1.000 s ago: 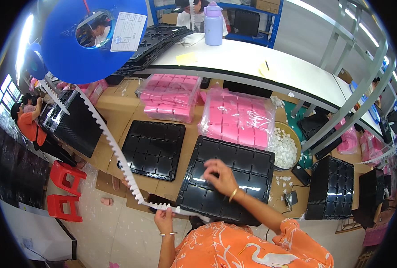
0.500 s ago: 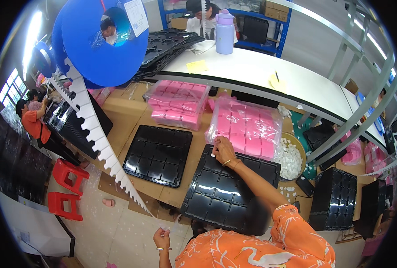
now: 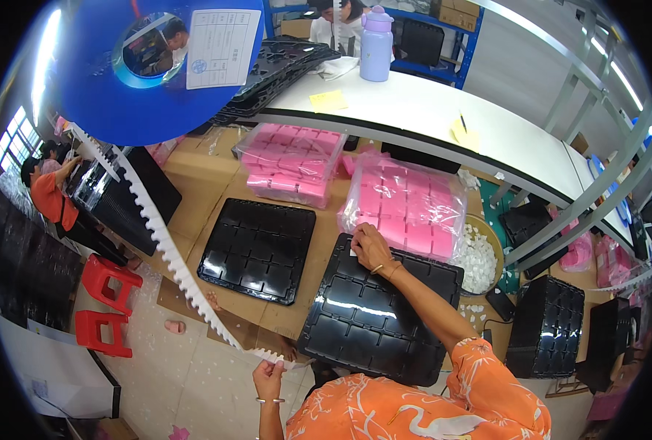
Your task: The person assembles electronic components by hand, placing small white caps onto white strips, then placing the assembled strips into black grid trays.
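Observation:
My left hand [image 3: 268, 375], low in the head view, is closed in a pinch on a white toothed strip [image 3: 170, 253]. The strip slants down from beside a big blue reel [image 3: 91, 88] at upper left, and a short length sticks out right of my fingers. My right hand [image 3: 370, 248] rests at the far left corner of a black compartment tray [image 3: 355, 315] in front of me. Its fingers are curled around a small white piece, mostly hidden. Another black tray [image 3: 258, 249] lies flat to the left.
Bagged pink trays [image 3: 406, 202] sit just beyond my right hand, with more pink stacks [image 3: 293, 158] to their left. A bowl of white bits [image 3: 480, 257] and a phone [image 3: 500, 303] are at right. Red stools [image 3: 106, 330] stand at left. A white shelf [image 3: 384, 110] holds a purple bottle [image 3: 376, 48].
My left hand has risen slightly and now pinches the strip, whose lower end reaches past my fingers. The reel looks turned, its label facing more toward me. My right hand stays at the tray corner.

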`<state>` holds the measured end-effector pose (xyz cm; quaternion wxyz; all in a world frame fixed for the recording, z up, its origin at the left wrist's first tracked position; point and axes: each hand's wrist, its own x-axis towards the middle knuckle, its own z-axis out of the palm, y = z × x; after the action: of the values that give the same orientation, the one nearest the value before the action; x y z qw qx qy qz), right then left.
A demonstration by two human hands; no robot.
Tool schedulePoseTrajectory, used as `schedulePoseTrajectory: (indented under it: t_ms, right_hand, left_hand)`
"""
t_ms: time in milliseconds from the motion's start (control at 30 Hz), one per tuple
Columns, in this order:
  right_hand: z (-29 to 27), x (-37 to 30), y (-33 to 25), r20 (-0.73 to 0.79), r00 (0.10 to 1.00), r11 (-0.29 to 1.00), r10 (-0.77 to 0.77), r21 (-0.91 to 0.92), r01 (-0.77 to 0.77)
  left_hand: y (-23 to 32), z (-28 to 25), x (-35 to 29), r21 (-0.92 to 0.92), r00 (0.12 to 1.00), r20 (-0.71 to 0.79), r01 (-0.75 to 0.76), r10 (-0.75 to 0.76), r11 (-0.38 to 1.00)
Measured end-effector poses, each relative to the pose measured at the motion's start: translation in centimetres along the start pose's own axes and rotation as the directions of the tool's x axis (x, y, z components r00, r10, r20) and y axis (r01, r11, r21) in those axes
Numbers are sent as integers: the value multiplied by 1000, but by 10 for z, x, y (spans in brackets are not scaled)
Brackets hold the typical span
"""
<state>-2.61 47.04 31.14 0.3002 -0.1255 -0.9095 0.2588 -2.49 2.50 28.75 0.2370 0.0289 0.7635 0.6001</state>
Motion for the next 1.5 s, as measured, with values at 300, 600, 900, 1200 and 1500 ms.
schedulePoseTrajectory:
  t_ms: [300,600,900,1200,1500]
  right_hand:
    - [-4,-64,-137,739,605,63,-296,647,-760]
    - [-24,-118,-174,848,349,66,-399,406,-912]
    - [-48,-151,-184,640,701,696,314,347,-629]
    - [-11,-158,-197,315,844,895,434,-38,-445]
    - [0,-150,-204,311,834,890,455,-187,-416]
  left_hand:
    - [120,26,-10,-394,937,347,188,-45,900]
    - [148,35,29,-262,719,691,158,71,952]
    - [129,49,91,5,375,926,-96,32,995]
    - [131,60,109,59,269,946,-690,180,722]
    - [121,61,110,30,265,930,-747,256,665]
